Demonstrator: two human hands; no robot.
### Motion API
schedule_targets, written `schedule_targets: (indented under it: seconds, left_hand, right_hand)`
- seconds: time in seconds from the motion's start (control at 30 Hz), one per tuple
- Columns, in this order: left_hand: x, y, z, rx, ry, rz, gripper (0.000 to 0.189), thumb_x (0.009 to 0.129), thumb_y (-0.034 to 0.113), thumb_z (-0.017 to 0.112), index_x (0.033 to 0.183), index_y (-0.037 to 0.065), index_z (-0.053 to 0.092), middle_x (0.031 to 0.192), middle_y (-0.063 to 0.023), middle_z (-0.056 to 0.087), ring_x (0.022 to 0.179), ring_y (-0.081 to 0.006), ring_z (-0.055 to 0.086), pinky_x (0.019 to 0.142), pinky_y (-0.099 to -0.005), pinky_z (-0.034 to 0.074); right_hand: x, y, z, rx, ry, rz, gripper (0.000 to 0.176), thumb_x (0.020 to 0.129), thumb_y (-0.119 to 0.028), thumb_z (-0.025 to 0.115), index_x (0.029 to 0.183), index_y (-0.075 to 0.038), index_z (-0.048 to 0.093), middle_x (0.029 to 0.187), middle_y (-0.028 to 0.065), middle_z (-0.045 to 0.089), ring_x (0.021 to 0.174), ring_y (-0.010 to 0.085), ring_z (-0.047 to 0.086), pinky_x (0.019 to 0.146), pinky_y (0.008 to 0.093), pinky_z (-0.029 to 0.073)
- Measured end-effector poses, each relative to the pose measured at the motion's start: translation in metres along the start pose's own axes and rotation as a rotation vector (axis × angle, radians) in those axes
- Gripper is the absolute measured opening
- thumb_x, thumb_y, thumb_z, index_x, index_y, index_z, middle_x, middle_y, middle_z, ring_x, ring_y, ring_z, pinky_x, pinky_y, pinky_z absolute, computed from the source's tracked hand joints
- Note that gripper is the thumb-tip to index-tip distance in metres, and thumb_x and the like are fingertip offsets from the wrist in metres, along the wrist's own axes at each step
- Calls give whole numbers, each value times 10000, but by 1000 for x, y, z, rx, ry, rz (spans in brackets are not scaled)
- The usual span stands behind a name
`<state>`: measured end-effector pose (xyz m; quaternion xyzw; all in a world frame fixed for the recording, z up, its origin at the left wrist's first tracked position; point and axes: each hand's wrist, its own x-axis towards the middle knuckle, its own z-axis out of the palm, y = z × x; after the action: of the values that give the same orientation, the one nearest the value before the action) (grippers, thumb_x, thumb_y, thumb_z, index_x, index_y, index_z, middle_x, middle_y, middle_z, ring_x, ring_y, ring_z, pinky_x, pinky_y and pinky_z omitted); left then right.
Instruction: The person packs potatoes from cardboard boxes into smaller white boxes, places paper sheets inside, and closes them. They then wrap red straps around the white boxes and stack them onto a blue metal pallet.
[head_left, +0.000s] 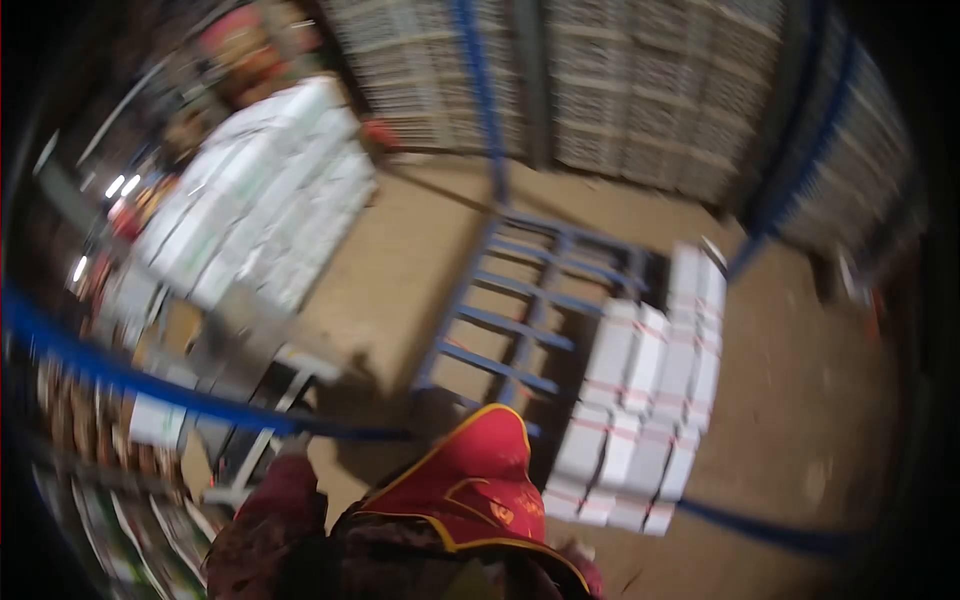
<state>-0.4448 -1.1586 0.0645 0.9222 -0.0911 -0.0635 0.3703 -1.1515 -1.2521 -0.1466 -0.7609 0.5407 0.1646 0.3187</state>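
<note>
My left hand (293,440) is dark and blurred at the end of a dark red sleeve. It is beside or on a long blue bar (210,400), and its fingers cannot be made out. Of my right hand (580,549) only a small pale bit shows at the lower edge, by the red apron (470,470) with yellow trim. Ahead lies a blue slatted metal frame (485,277). Along its right side are stacked white bundles (600,420) with red bands.
A large stack of white packages (270,190) stands at the left. Nearer is a grey metal machine or stand (250,330). Tall stacks of bundled sheets (660,90) line the back, behind a blue upright post (482,100). Brown floor (390,240) shows between them.
</note>
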Motion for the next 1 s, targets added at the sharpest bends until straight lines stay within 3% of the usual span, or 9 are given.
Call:
schedule_targets:
  seconds: [0.13, 0.23, 0.33, 0.47, 0.6, 0.67, 0.93, 0.97, 1.0]
  left_hand:
    - [-9, 78, -53, -525, 214, -78, 719, 642, -41, 787, 1274, 54, 457, 1025, -106, 622, 928, -292, 649, 833, -411, 562]
    - [25, 20, -46, -171, 155, -192, 956, 625, 16, 798, 1472, 59, 357, 1146, -156, 658, 1034, -288, 667, 883, -393, 576]
    - [7, 24, -86, -296, -34, 25, 1030, 691, 13, 775, 1564, 126, 240, 1201, -134, 629, 1084, -310, 643, 928, -413, 558]
    - [12, -98, -160, -346, -397, 531, 591, 783, 104, 751, 1342, 73, 562, 1320, -145, 608, 1025, -292, 683, 916, -410, 550]
    - [-41, -270, -286, -72, -433, -96, 484, 863, 322, 650, 1208, -17, 668, 1090, -212, 726, 1027, -369, 697, 914, -426, 546]
    - [-47, -368, -320, 91, -519, -317, 481, 876, 335, 612, 1225, 13, 687, 1127, -247, 712, 1100, -392, 675, 956, -439, 534]
    - [-38, -438, -363, -140, -112, -554, 495, 883, 385, 641, 1165, -15, 709, 1119, -236, 721, 1092, -354, 689, 973, -430, 525]
    - [-24, -436, -360, -166, -123, -541, 485, 885, 385, 647, 1165, -7, 712, 1114, -226, 726, 1085, -346, 693, 964, -425, 529]
    - [-7, -438, -362, -189, -129, -525, 476, 888, 384, 652, 1164, 2, 714, 1109, -216, 730, 1078, -339, 698, 956, -420, 532]
  right_hand:
    - [59, -59, -40, 195, -67, -43, 251, 845, -331, 707, 877, -83, 700, 798, 133, 716, 729, 302, 717, 638, 454, 572]
    - [100, -146, -63, 498, -137, 36, 272, 855, -341, 699, 920, -77, 705, 836, 137, 721, 766, 301, 719, 671, 451, 573]
    - [118, -240, -61, 483, -218, -43, 296, 865, -350, 691, 964, -72, 710, 875, 140, 726, 804, 301, 721, 704, 449, 575]
    - [112, -363, -18, 38, -260, -339, 333, 878, -363, 681, 1021, -64, 717, 926, 144, 732, 855, 300, 723, 748, 446, 577]
    - [95, -496, 24, -597, -259, -584, 374, 892, -376, 670, 1079, -57, 725, 977, 149, 739, 905, 300, 726, 792, 443, 579]
    - [42, -633, 49, 703, -374, 3, 256, 910, -220, 661, 1051, -14, 714, 913, 141, 719, 821, 288, 715, 686, 405, 585]
    - [40, -907, 95, 163, -464, -852, 201, 912, -162, 680, 1031, -5, 722, 827, 66, 705, 725, 203, 693, 635, 367, 565]
    - [47, -945, 106, 347, -551, -496, 219, 872, -136, 701, 1026, 18, 718, 786, 51, 692, 697, 169, 673, 634, 343, 549]
    - [29, -992, 91, 265, -435, -735, 222, 874, -132, 691, 1029, 25, 717, 783, 50, 691, 661, 152, 650, 619, 340, 539]
